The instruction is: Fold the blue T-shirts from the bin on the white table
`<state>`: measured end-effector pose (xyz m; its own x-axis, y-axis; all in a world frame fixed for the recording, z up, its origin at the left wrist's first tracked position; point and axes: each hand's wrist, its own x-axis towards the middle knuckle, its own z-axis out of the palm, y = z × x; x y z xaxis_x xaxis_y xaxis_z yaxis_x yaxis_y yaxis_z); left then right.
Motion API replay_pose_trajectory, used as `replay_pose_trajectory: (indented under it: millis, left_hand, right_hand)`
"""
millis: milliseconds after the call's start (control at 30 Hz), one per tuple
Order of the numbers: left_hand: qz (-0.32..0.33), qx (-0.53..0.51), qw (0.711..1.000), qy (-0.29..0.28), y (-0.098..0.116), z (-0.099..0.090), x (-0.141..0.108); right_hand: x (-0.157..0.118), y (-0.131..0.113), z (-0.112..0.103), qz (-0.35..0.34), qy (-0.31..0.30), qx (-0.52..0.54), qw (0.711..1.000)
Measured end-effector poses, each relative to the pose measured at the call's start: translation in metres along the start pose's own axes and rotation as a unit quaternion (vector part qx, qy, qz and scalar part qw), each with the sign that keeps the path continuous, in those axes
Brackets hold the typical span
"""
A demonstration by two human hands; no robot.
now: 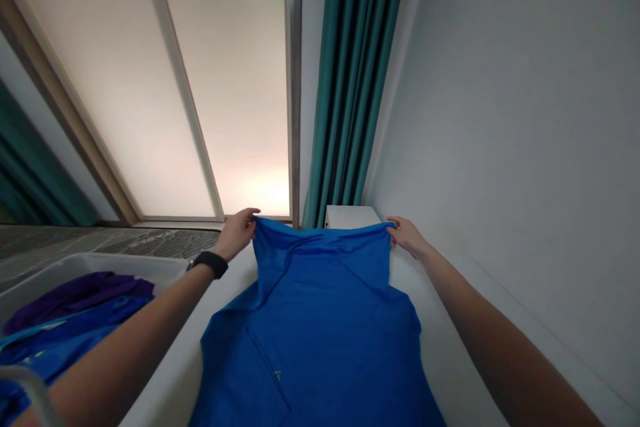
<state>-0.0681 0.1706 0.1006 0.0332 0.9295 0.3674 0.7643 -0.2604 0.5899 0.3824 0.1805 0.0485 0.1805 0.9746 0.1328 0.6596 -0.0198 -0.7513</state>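
A blue garment [330, 333] is spread over a white surface in front of me, its far edge lifted and stretched between my hands. A slanted seam with a small tag at its middle runs down its left part. At the far left corner, my left hand [241, 232] pinches the cloth between thumb and fingers; a black watch [213, 263] is on that wrist. My right hand [406, 235] grips the far right corner the same way. The near end of the garment runs out of the picture at the bottom.
To the left stands a white plastic bin [125, 263] with purple cloth [80, 297] and blue clothes [75, 337] inside. A white cabinet [350, 215] stands beyond the garment. Behind are frosted sliding doors [235, 113], a green curtain [350, 80] and, at right, a wall [525, 113].
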Motion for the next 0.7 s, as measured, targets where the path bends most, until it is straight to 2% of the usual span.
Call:
replay_pose_trajectory:
  millis: [67, 133, 233, 333, 500, 700]
  left_hand:
    - [-0.025, -0.03, 0.999, 0.032, 0.005, -0.015, 0.019]
    - [-0.067, -0.108, 0.989, 0.079, 0.007, -0.023, 0.035]
    - [-0.125, -0.196, 0.965, 0.117, 0.001, -0.025, 0.051]
    - [-0.153, -0.207, 0.959, 0.116, -0.013, -0.022, 0.056]
    - [-0.189, -0.175, 0.964, 0.074, -0.037, -0.013, 0.04]
    - [-0.252, -0.176, 0.951, -0.033, -0.05, -0.008, 0.013]
  right_hand:
    - [0.011, -0.008, -0.011, -0.001, 0.015, -0.003, 1.0]
    - [0.019, -0.014, -0.018, 0.002, 0.047, -0.011, 0.999]
    - [0.026, -0.018, -0.022, 0.016, 0.105, -0.023, 0.994]
    - [0.028, -0.016, -0.02, 0.046, 0.125, -0.019, 0.991]
    - [0.018, -0.008, -0.007, 0.108, 0.041, 0.058, 0.992]
    - [-0.006, -0.002, 0.007, 0.142, -0.075, 0.206, 0.965]
